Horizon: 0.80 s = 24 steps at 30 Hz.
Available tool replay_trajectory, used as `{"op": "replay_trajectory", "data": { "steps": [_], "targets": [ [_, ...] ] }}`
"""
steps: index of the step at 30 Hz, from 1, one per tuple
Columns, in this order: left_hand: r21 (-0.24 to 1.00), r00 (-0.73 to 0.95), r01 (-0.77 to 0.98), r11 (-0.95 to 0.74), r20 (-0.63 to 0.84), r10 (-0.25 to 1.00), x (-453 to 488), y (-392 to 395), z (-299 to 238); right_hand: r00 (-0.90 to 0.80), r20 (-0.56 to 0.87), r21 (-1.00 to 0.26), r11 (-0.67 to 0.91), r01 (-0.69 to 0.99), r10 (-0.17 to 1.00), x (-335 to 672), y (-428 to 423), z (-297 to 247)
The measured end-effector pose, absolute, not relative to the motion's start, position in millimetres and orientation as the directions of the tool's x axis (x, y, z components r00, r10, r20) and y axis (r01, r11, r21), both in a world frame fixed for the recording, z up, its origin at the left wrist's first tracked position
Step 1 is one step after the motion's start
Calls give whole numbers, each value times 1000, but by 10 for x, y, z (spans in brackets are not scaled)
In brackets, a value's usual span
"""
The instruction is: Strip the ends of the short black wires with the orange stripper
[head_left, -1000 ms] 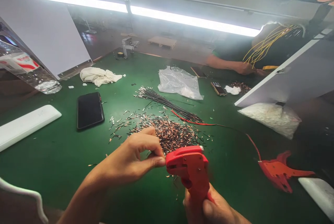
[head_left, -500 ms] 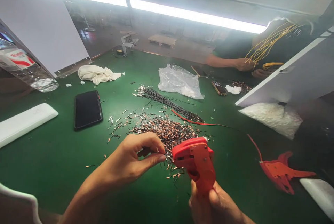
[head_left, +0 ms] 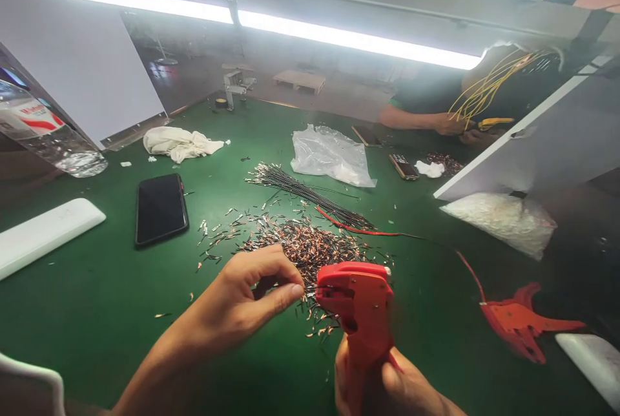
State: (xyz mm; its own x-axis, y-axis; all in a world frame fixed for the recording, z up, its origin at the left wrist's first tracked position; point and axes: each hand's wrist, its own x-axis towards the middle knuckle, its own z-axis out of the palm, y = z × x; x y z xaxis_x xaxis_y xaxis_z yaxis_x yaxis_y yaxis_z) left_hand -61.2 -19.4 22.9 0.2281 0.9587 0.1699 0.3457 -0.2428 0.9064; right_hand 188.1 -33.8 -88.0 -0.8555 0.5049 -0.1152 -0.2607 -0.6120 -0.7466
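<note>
Thumb and forefinger of my left hand are pinched together on a thin wire, most of which the fingers hide. Its tip points toward the jaws of a red wire stripper; whether it sits inside them I cannot tell. My right hand is wrapped round the stripper's handle, holding it upright with the head facing left. Just behind both hands lies a pile of short black and copper wire scraps. Beyond it, a bundle of long black wires with pale tips rests on the green table.
At left are a black phone, a white bar and a water bottle. A cloth and plastic bag lie farther back. At right is another red stripper. A co-worker's hands hold yellow wires behind a partition.
The stripper in my right hand has shifted slightly left and tilted more upright, its jaws now closer to my left fingertips. My left hand keeps its pinch in nearly the same place.
</note>
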Motion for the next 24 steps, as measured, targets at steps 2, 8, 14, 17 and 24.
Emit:
{"op": "replay_trajectory", "data": {
  "steps": [2, 8, 14, 17, 24],
  "targets": [
    [908, 240, 349, -233, 154, 959, -612, -197, 230, -854, -111, -750, -607, -263, 508, 1861, -366, -958],
    [900, 286, 373, -225, 120, 951, -625, -210, 228, -854, -95, -779, -572, -257, 512, 1858, -382, -987],
    [896, 311, 395, -206, 81, 947, -628, -203, 226, -840, -120, -812, -539, -224, 529, 1855, -361, -912],
    [895, 325, 398, -199, 66, 944, -634, -207, 228, -819, -146, -827, -523, -207, 555, 1876, -374, -892],
    [894, 339, 408, -186, 41, 940, -657, -227, 232, -778, -221, -842, -517, -151, 588, 1946, -386, -823]
  ]
}}
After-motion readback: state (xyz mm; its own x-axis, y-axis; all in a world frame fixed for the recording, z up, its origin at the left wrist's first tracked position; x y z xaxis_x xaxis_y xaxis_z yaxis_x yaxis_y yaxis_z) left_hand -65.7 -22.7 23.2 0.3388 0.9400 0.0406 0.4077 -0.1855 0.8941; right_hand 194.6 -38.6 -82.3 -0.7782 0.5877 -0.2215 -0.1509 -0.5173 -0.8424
